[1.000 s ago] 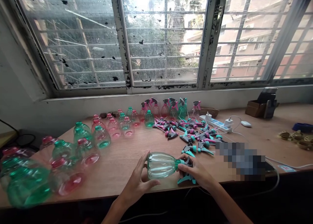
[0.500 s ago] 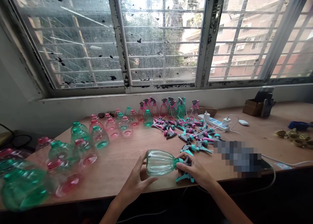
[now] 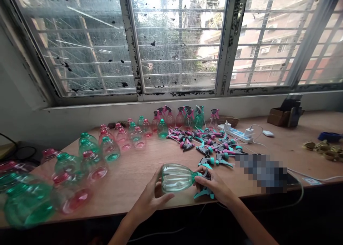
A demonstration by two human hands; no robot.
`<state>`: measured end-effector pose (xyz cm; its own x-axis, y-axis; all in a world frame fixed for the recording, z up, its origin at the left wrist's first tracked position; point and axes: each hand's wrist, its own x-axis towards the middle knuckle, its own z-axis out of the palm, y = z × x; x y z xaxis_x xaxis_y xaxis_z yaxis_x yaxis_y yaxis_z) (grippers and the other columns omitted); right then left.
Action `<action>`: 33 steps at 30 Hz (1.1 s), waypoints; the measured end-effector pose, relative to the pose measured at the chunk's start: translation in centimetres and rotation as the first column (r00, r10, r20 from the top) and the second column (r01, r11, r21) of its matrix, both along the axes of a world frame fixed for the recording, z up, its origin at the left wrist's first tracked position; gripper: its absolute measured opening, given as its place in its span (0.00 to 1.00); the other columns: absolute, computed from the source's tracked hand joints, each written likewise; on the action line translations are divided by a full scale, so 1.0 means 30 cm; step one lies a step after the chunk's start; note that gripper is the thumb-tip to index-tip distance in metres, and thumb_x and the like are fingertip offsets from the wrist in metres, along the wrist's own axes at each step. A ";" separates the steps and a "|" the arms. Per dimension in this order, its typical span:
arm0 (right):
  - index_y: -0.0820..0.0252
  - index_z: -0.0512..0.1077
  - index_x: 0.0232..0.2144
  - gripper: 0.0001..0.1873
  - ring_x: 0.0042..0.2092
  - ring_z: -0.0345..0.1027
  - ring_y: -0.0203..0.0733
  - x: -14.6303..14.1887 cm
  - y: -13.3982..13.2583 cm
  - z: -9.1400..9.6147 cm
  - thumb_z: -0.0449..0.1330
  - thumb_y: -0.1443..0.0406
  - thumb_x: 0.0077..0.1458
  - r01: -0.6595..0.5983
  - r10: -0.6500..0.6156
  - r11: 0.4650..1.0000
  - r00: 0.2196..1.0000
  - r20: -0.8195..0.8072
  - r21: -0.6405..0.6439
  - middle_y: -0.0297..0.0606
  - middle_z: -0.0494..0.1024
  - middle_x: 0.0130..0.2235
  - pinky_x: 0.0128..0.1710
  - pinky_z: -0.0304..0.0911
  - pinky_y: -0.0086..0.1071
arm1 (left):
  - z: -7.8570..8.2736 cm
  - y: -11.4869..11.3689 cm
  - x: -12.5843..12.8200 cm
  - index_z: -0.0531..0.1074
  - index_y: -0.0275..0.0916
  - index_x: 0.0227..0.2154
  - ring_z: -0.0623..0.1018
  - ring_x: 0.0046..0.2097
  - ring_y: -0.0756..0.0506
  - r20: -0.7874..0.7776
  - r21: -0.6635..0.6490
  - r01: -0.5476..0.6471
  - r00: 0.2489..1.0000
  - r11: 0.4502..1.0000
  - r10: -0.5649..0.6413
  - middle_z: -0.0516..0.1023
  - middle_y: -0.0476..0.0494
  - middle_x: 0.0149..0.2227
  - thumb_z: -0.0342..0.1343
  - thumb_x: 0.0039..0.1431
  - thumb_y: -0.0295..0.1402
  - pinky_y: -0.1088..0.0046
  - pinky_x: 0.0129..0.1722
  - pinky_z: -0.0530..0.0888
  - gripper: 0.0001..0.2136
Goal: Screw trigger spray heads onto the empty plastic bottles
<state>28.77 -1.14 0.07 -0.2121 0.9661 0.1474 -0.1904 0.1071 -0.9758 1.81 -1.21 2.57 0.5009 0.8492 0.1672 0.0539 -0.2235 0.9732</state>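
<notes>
A clear green spray bottle [image 3: 177, 179] lies sideways in the air above the table's front edge, its neck pointing right. My left hand [image 3: 150, 198] is closed round its base end, thumb below and fingers behind. At the neck, my right hand [image 3: 215, 186] grips the turquoise and grey trigger sprayer head, which the fingers partly cover. Just under that hand shows a turquoise sprayer piece [image 3: 204, 193]; whether it belongs to the held head I cannot tell. Beyond my hands lies a pile of loose pink, turquoise and grey sprayer heads [image 3: 211, 139].
Several headless pink and green bottles [image 3: 109, 150] stand along the left of the wooden table [image 3: 128, 180]. Bottles with heads [image 3: 180, 119] line the wall. At right are a power strip [image 3: 235, 132], cables, a blurred-out patch [image 3: 262, 171], a cardboard box [image 3: 278, 117] and small brownish pieces [image 3: 325, 150].
Almost nothing differs. The view has shifted very slightly, and both hands keep the same hold on the bottle and its sprayer head.
</notes>
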 end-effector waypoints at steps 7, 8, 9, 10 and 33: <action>0.59 0.71 0.38 0.17 0.26 0.73 0.38 0.006 -0.002 -0.007 0.69 0.55 0.54 -0.037 0.037 0.999 0.999 -0.023 -0.001 0.32 0.80 0.26 0.29 0.66 0.29 | -0.013 -0.006 -0.007 0.31 0.52 0.70 0.73 0.59 0.40 -0.061 0.066 -0.017 0.998 0.998 0.021 0.63 0.38 0.67 0.59 0.64 0.38 0.55 0.62 0.67 0.44; 0.59 0.71 0.38 0.17 0.26 0.73 0.38 0.006 -0.002 -0.008 0.70 0.56 0.54 -0.040 0.040 0.999 0.999 -0.028 0.001 0.32 0.80 0.26 0.29 0.65 0.29 | -0.010 -0.009 -0.006 0.30 0.51 0.70 0.72 0.61 0.38 -0.065 0.062 -0.012 0.998 0.998 0.016 0.62 0.38 0.67 0.60 0.63 0.38 0.56 0.63 0.67 0.46; 0.59 0.71 0.38 0.17 0.26 0.73 0.38 0.007 -0.001 -0.009 0.70 0.56 0.54 -0.042 0.042 0.999 0.999 -0.028 0.002 0.32 0.81 0.26 0.28 0.65 0.28 | -0.008 -0.012 -0.004 0.30 0.51 0.70 0.70 0.63 0.37 -0.074 0.062 -0.011 0.997 0.998 0.015 0.61 0.37 0.68 0.61 0.62 0.39 0.55 0.63 0.67 0.47; 0.59 0.71 0.38 0.17 0.26 0.73 0.38 0.007 0.000 -0.009 0.70 0.57 0.54 -0.046 0.047 0.999 0.999 -0.025 0.003 0.32 0.81 0.26 0.28 0.65 0.28 | -0.004 -0.015 -0.003 0.30 0.50 0.70 0.67 0.65 0.35 -0.089 0.064 -0.014 0.996 0.998 0.020 0.60 0.37 0.69 0.62 0.61 0.39 0.55 0.63 0.67 0.48; 0.60 0.71 0.35 0.16 0.25 0.74 0.37 0.004 0.005 0.000 0.70 0.57 0.54 -0.069 0.069 0.997 0.998 -0.010 0.018 0.34 0.82 0.27 0.26 0.67 0.28 | -0.027 -0.006 -0.001 0.32 0.45 0.71 0.65 0.66 0.33 -0.252 0.299 -0.080 0.955 0.951 0.159 0.62 0.34 0.68 0.60 0.62 0.34 0.52 0.65 0.63 0.46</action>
<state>28.88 -0.98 0.06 -0.2768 0.9463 0.1671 -0.2080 0.1108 -0.9718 1.79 -1.38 1.75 0.4586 0.8430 0.2812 0.3489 -0.4619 0.8154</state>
